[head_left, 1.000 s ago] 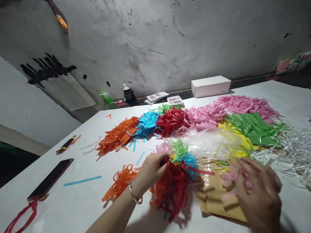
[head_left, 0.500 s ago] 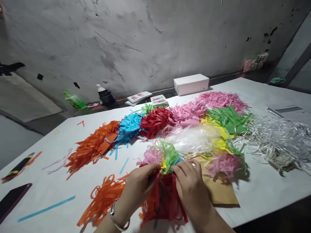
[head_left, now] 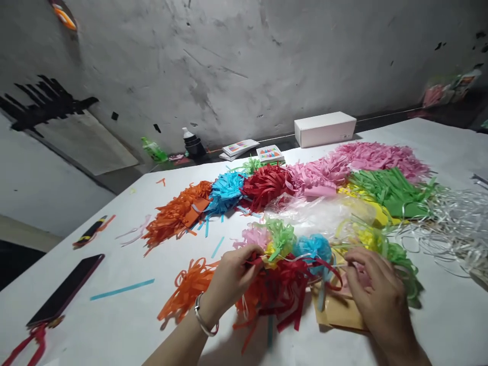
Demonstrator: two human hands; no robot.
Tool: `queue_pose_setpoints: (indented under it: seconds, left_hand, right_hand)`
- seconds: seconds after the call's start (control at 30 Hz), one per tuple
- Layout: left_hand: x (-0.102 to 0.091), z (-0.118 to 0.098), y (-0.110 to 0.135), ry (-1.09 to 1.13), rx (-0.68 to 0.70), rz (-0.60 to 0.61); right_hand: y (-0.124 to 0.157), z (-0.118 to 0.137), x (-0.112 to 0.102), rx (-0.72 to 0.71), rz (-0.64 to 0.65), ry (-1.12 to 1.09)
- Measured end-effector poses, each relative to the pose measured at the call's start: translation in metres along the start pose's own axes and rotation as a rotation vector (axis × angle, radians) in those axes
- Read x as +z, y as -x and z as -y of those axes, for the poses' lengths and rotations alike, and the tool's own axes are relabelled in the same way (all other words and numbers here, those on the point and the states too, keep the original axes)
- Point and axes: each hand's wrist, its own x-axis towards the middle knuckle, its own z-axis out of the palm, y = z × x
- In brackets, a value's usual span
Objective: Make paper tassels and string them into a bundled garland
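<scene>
My left hand [head_left: 232, 277], with a metal bangle on the wrist, pinches the top of a garland of shredded-paper tassels [head_left: 284, 254] in red, yellow, green, pink and blue. My right hand [head_left: 375, 290] has curled fingers over the garland's right end, near a pink and green tassel [head_left: 396, 264] lying on a brown envelope [head_left: 337, 312]. A thin white string runs between the two hands. A loose orange tassel [head_left: 188, 290] lies just left of my left hand.
Heaps of cut paper lie across the white table [head_left: 114, 325]: orange [head_left: 175, 213], blue [head_left: 226, 190], red [head_left: 265, 185], pink [head_left: 358, 160], green [head_left: 392, 190]. White shreds [head_left: 457, 229] at right. A phone [head_left: 66, 290], a white box [head_left: 324, 128] and a glue bottle [head_left: 192, 143].
My right hand drew back from my left hand to the right along the garland, spreading the tassels out. The camera view swung back left.
</scene>
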Motion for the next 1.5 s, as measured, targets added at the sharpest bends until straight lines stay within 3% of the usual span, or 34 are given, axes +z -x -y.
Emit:
queue_pose_setpoints:
  seconds: [0.1, 0.2, 0.37, 0.47, 0.6, 0.73, 0.87, 1.0, 1.1, 1.27, 1.4, 1.5]
  left_hand:
    - [0.003, -0.001, 0.0, -0.019, 0.008, 0.019]
    - [0.0, -0.002, -0.001, -0.031, 0.034, 0.019]
    - [-0.019, 0.003, 0.003, -0.062, 0.049, 0.059]
    - [-0.025, 0.006, 0.007, -0.093, 0.023, 0.065]
    - [-0.019, 0.001, 0.005, -0.058, 0.014, 0.061]
    - [-0.019, -0.007, -0.001, -0.048, 0.01, 0.046]
    - [-0.021, -0.007, 0.0, -0.088, 0.032, 0.067]
    - [0.002, -0.007, 0.004, -0.243, 0.228, 0.022]
    - [0.029, -0.012, 0.003, -0.367, 0.373, -0.004]
    - [0.056, -0.024, -0.001, -0.392, 0.426, 0.018]
    - [0.052, -0.026, -0.005, -0.316, 0.43, 0.068]
    - [0.039, -0.019, -0.008, -0.312, 0.389, 0.067]
  right_hand:
    - [0.001, 0.02, 0.014, -0.039, 0.14, -0.033]
    - [-0.001, 0.032, 0.03, -0.074, 0.286, 0.068]
    - [-0.009, 0.015, 0.029, -0.064, 0.421, 0.284]
    - [-0.011, 0.007, 0.023, -0.073, 0.373, 0.247]
    - [-0.007, 0.028, 0.031, -0.1, 0.343, 0.098]
    - [-0.002, 0.045, 0.044, -0.052, 0.413, 0.214]
    - [-0.006, 0.04, 0.04, -0.054, 0.352, 0.268]
    - [-0.013, 0.041, 0.032, -0.068, 0.274, 0.169]
    - [-0.014, 0.048, 0.032, -0.077, 0.293, 0.082]
    - [-0.008, 0.05, 0.037, -0.027, 0.325, -0.096]
    - [-0.006, 0.047, 0.038, -0.01, 0.317, -0.129]
    - [-0.006, 0.039, 0.032, -0.097, 0.271, -0.008]
